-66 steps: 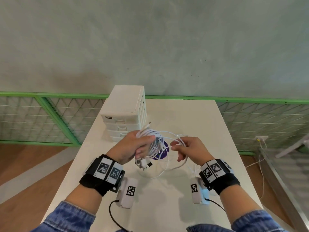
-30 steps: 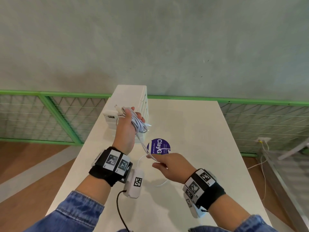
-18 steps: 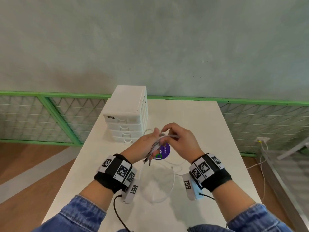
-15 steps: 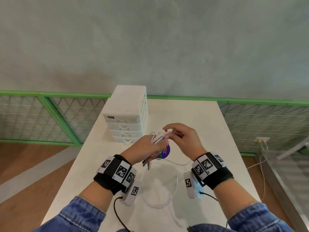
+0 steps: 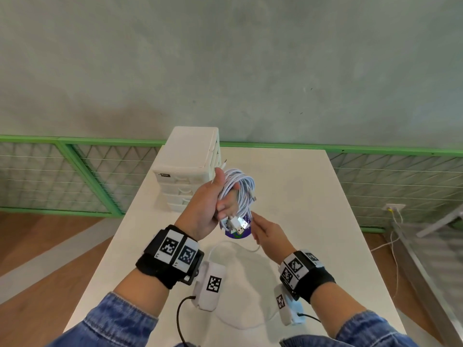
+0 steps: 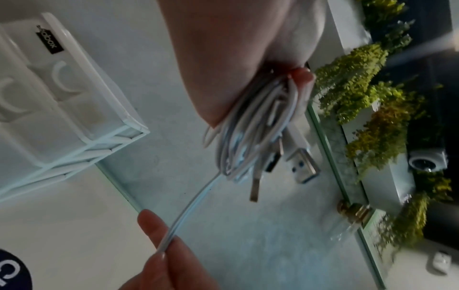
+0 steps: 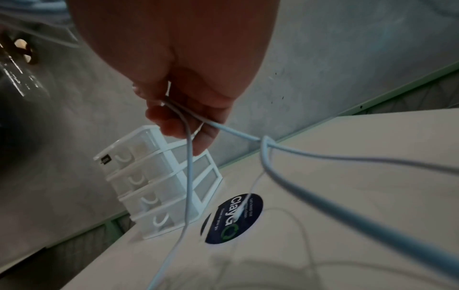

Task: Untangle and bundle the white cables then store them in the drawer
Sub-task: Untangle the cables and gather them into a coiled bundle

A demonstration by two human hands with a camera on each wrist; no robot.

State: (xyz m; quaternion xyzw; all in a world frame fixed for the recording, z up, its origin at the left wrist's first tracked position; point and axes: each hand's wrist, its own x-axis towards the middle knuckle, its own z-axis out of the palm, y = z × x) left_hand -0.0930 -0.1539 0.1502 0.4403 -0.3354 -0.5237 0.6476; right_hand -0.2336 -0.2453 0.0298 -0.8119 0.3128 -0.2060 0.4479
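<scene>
My left hand [image 5: 213, 204] is raised over the table and grips a coiled bundle of white cables [image 5: 240, 190], with USB plugs [image 5: 238, 224] hanging from its lower end. In the left wrist view the bundle [image 6: 250, 141] sits between thumb and fingers. My right hand [image 5: 266, 232] is lower and to the right, pinching a loose white cable strand [image 7: 188, 162] that trails down to the table [image 5: 300, 196]. The white drawer unit [image 5: 186, 169] stands at the back left, all its drawers shut.
A round dark blue sticker [image 7: 232, 217] lies on the table under the hands. A loose loop of cable [image 5: 233, 246] rests on the tabletop between my wrists. Green mesh railing [image 5: 75, 176] runs behind the table, with a grey wall beyond.
My left hand has lifted the coiled bundle up toward the drawer unit. My right hand has dropped away from the bundle, lower and to the right, still holding the loose strand.
</scene>
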